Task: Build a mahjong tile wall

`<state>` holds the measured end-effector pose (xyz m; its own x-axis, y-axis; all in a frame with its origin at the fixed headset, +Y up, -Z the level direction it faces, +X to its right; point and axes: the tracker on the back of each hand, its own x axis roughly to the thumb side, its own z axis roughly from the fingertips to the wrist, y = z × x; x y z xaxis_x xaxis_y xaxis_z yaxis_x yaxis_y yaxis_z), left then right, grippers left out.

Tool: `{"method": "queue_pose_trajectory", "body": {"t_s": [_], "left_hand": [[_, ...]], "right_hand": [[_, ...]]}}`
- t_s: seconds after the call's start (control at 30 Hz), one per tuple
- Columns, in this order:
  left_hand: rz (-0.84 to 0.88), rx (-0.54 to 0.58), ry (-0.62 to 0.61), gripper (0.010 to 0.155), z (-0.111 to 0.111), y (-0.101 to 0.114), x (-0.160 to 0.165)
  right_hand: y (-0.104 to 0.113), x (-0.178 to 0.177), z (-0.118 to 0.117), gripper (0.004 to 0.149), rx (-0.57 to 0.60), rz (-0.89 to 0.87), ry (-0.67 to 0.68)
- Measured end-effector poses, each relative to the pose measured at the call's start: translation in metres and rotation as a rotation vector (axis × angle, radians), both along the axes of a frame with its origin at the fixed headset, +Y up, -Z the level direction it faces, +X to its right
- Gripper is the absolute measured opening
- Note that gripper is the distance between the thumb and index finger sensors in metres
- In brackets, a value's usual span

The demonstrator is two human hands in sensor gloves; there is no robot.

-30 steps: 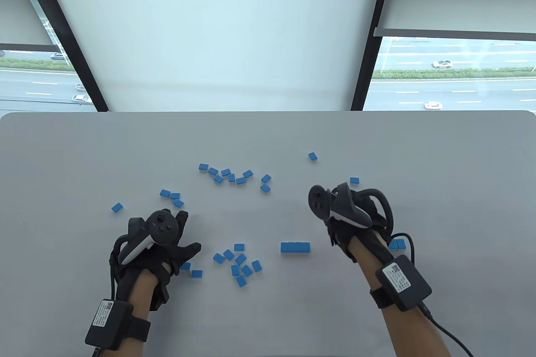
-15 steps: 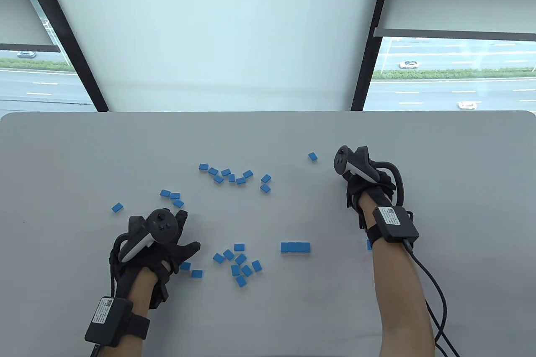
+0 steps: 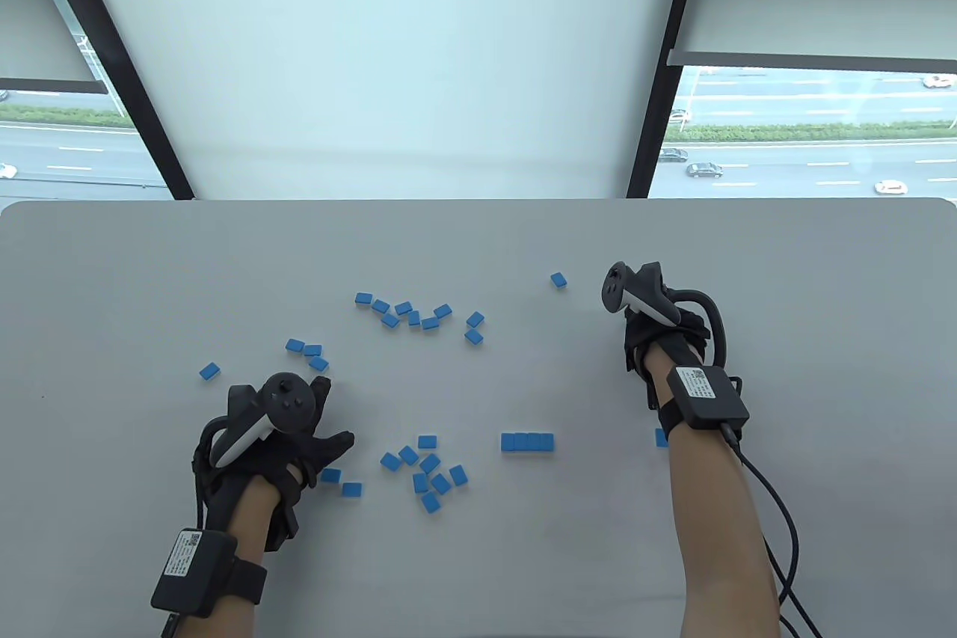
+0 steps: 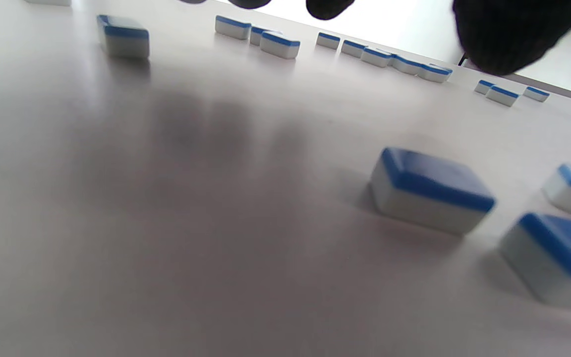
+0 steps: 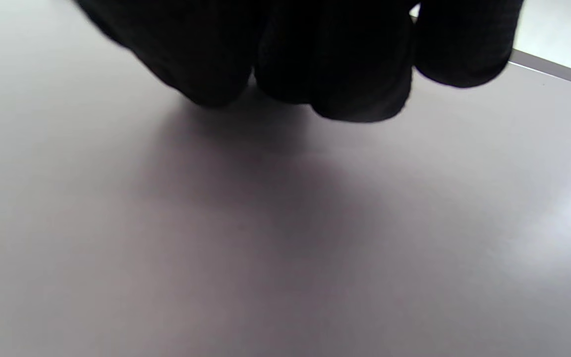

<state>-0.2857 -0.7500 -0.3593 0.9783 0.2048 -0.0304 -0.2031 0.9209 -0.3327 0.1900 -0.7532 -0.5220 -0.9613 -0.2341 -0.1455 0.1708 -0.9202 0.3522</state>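
Right hand [image 3: 658, 327], fingers curled, contents hidden; four-tile row [image 3: 527, 442] lies nearer-left of it. Left hand [image 3: 288, 436] open, idle.

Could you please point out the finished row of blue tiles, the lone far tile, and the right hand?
Row of four blue mahjong tiles [image 3: 527, 441]: table view, its middle.
Lone blue tile [image 3: 558, 280]: table view, top face.
Right hand [image 3: 662, 327]: table view, glove back.

My grey table, strewn with small blue-backed mahjong tiles

The smooth grey table [image 3: 478, 556] carries a joined row of four tiles [image 3: 527, 442] toward its near edge, a loose cluster [image 3: 428, 472] left of that, a scattered arc [image 3: 415, 315] mid-table, and one lone tile [image 3: 558, 280] farther right.
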Motion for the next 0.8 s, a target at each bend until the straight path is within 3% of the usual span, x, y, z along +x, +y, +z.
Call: {"method": "queue_pose_trajectory", "body": {"t_s": [0.17, 0.27, 0.6, 0.8], "left_hand": [[0.014, 0.007, 0.002, 0.090, 0.001, 0.001, -0.001], [0.012, 0.009, 0.000, 0.090, 0.001, 0.002, -0.001], [0.025, 0.032, -0.016, 0.090, 0.004, 0.007, 0.003], [0.034, 0.042, -0.019, 0.090, 0.005, 0.008, 0.004]], "right_hand": [[0.009, -0.003, 0.009, 0.060, 0.005, -0.009, 0.010], [0.027, -0.009, 0.019, 0.060, 0.044, 0.001, 0.057], [0.097, -0.041, 0.095, 0.060, 0.275, -0.105, 0.248], [0.107, -0.062, 0.142, 0.060, 0.405, -0.207, 0.296]]}}
